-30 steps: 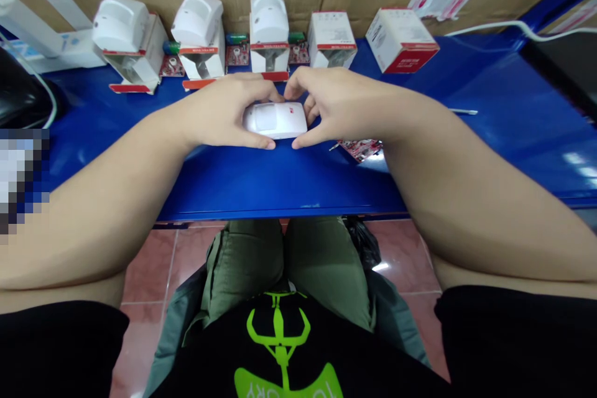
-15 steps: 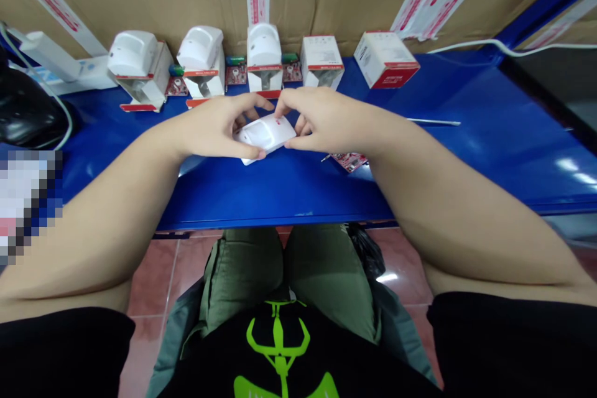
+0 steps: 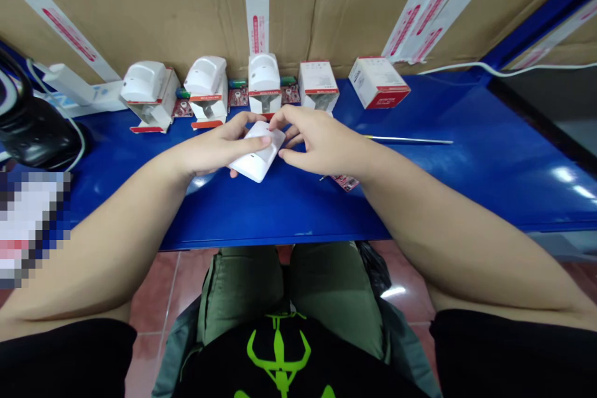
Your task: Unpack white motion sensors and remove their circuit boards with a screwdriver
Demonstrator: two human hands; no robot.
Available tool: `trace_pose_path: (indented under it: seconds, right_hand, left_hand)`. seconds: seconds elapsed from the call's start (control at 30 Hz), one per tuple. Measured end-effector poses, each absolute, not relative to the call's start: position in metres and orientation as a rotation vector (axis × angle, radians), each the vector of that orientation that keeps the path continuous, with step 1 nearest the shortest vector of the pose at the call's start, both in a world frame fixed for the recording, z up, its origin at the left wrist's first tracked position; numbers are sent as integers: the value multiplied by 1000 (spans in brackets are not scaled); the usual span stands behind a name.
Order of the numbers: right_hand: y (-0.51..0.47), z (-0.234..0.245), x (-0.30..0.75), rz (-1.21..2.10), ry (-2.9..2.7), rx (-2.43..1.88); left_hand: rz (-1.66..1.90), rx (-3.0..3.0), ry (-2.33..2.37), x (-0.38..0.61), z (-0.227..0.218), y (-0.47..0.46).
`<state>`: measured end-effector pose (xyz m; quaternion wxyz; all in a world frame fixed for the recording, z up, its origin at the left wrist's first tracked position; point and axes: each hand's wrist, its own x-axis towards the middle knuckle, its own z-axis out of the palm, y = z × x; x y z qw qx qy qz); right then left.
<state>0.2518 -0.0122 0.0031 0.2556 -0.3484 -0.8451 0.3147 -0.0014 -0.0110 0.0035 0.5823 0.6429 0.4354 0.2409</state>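
Note:
A white motion detector (image 3: pixel 254 166) is held up over the blue table, its domed housing tilted. My left hand (image 3: pixel 209 150) grips it from the left, thumb across the top face and fingers underneath. At its far right end, my right hand (image 3: pixel 319 140) curls in, with index finger and thumb at the edge; its other fingers are bent. A red circuit board (image 3: pixel 345 183) lies just below my right wrist, partly covered by it. Beyond that forearm is a thin metal rod (image 3: pixel 413 140), its left end hidden.
Along the cardboard backing stand white-and-red boxes; three carry white detectors (image 3: pixel 144 82), and two, including the closed-looking box (image 3: pixel 379 82), have none on top. Red boards (image 3: pixel 239 97) lie between boxes. A power strip (image 3: pixel 100 96), white cable (image 3: pixel 499 71) and black object (image 3: pixel 41 137) are nearby.
The detector has turned in my hands, and my left thumb has moved from its near edge onto its top face. The view has shifted, so the table appears lower.

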Motion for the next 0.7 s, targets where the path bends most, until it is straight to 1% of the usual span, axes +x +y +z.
trace_pose_path:
  seconds: [0.2,0.37,0.7]
  right_hand:
    - [-16,5,252,927,-2357,-958]
    - [-15,-1,249,850,-2403,-971]
    - [-14,-1,250,821,-2436,-926]
  left_hand:
    - [645,1237,1034,8,2,-11]
    - [680,1238,991,7,-1,-9]
    - [662,1208,963,2,-6,-4]
